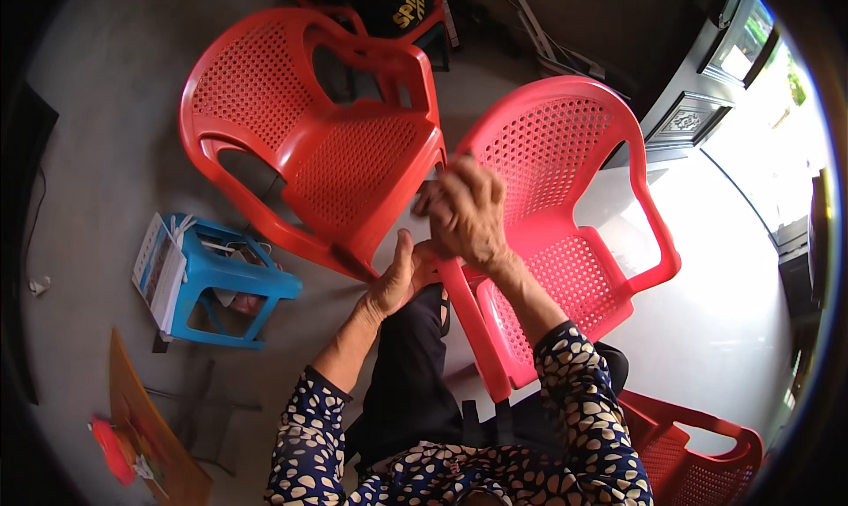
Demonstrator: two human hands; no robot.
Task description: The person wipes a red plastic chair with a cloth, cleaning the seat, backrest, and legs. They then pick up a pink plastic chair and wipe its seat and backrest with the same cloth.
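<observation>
Far out at nine o'clock, a small blue plastic stool (231, 281) with a stack of papers (159, 270) leaning against it, well apart from the work. At about eleven o'clock, a red perforated plastic armchair (327, 144), its front seat corner just beside the hands. At centre, the left hand (397, 281), palm up with the thumb raised and the fingers curled loosely, touching the near armrest of the pink-red perforated plastic armchair (565, 241) that fills the two to four o'clock side. Just above, the right hand (466, 210), fingers bunched and pressed together over the top of that armrest where it meets the backrest. Judged from this: best to keep the left hand under the rail as a brace, work the right fingertips in short firm strokes along the edge, and hold the chair steady against the knee so it cannot slide on the smooth floor. Hard to tell whether the right hand pinches a small cloth or some other item; a pale blur at the fingertips only. Lower right chair (698, 462) cut off by the rim; doorway at one o'clock washed out by glare.
</observation>
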